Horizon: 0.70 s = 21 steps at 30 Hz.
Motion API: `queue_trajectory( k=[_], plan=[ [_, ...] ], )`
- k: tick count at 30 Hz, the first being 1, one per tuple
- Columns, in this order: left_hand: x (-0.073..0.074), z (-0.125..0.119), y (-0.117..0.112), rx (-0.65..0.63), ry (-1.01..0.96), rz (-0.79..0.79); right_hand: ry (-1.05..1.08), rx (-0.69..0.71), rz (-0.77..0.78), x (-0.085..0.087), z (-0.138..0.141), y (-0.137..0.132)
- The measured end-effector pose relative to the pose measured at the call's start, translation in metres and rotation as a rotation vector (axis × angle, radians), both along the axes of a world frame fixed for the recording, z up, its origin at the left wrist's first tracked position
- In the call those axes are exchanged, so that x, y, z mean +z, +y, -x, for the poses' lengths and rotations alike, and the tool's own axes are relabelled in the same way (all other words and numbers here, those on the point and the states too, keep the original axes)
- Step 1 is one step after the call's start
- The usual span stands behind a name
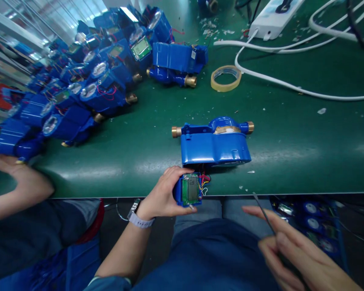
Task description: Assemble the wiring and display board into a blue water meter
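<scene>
My left hand (pixel 166 193), with a watch on its wrist, is closed around a small LCD module (pixel 190 190). The module shows a green circuit board and a grey screen in a blue housing, at the table's front edge. Red, yellow and white wires (pixel 204 180) come out of its right side towards a blue water meter (pixel 215 147). That meter lies on its side just beyond, with brass threaded ends left and right. Lower right, my right hand (pixel 288 246) grips a thin pointed metal tool (pixel 264 214), tip up and left; its exact kind is unclear.
Many blue water meters (pixel 109 81) are heaped at the back left. A yellow tape roll (pixel 226 78), white cables (pixel 279 83) and a power strip (pixel 273 20) lie on the green table (pixel 306 133). A co-worker's arm (pixel 21 186) reaches in left. A crate with meters (pixel 314 226) stands below right.
</scene>
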State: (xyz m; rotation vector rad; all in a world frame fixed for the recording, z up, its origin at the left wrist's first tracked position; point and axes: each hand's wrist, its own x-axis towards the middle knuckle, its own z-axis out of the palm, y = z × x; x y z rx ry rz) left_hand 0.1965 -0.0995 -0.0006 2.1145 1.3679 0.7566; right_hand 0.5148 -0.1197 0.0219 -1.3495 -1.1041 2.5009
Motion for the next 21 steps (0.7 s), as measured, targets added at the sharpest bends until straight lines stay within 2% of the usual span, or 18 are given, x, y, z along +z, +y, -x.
queue_trajectory(
  k=[2, 5, 8, 10, 13, 17, 21],
  plan=[
    [0.0, -0.001, 0.0, 0.006, 0.039, -0.029, -0.075, -0.023, -0.203, 0.003, 0.006, 0.014],
    [-0.002, -0.004, 0.0, 0.012, 0.104, -0.059, -0.124, 0.015, -0.625, 0.003, 0.021, 0.034],
    [-0.004, -0.007, 0.0, 0.03, 0.173, -0.073, -0.141, 0.124, -1.086, -0.001, 0.032, 0.052],
    [-0.004, -0.008, 0.0, 0.048, 0.187, -0.09, -0.112, 0.23, -1.3, -0.005, 0.035, 0.061],
    [-0.004, -0.009, 0.001, 0.061, 0.163, -0.094, -0.087, 0.344, -1.454, -0.009, 0.033, 0.073],
    [-0.001, -0.007, 0.004, 0.03, 0.121, -0.059, -0.111, 0.408, -1.557, -0.007, 0.031, 0.086],
    [0.002, -0.003, 0.006, -0.004, 0.099, -0.039, -0.13, 0.486, -1.742, -0.003, 0.034, 0.1]
  ],
)
